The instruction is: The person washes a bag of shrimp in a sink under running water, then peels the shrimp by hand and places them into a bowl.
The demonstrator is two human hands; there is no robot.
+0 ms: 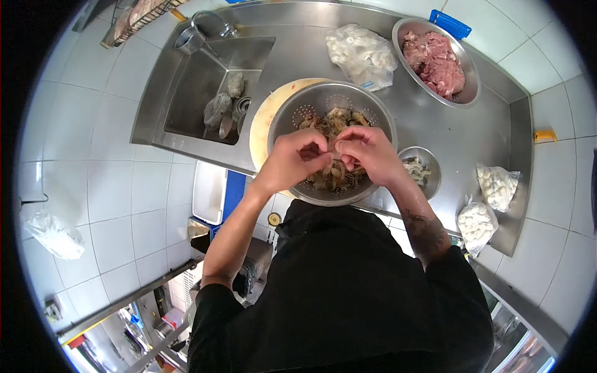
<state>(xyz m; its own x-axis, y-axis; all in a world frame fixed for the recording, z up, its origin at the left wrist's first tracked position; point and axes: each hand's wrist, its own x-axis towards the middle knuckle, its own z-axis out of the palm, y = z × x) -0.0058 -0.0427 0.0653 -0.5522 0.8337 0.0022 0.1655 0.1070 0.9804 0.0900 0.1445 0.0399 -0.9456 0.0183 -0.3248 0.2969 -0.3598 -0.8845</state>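
Working with both hands close together over a large metal colander (pixel 382 118), a person in black sleeves is seen from above. The left hand (pixel 292 160) and right hand (pixel 372 156) curl inward, fingertips almost meeting around a small piece (pixel 333 149), probably a shrimp. It is mostly hidden, so its long axis cannot be told. Below the fingers, heaped in the colander, lie what look like unpeeled shrimp (pixel 339 178).

The colander covers much of a round board (pixel 263 124) and reaches the near edge of the steel bench (pixel 448 140), against the person's front. Just beside it, on the person's right, sits a small metal bowl (pixel 435 178) of pale, curved pieces, likely peeled shrimp. The right hand is the nearer one to it, with that forearm passing close by the bowl's near side and the colander's rim between.

The sink (pixel 193 93) opens beyond the board, on the left. Forward of the colander are a plastic bag (pixel 360 56) and, toward the far right corner, a bowl of raw meat (pixel 435 65). Bare steel lies between the small bowl and two filled bags (pixel 488 208) by the right edge.
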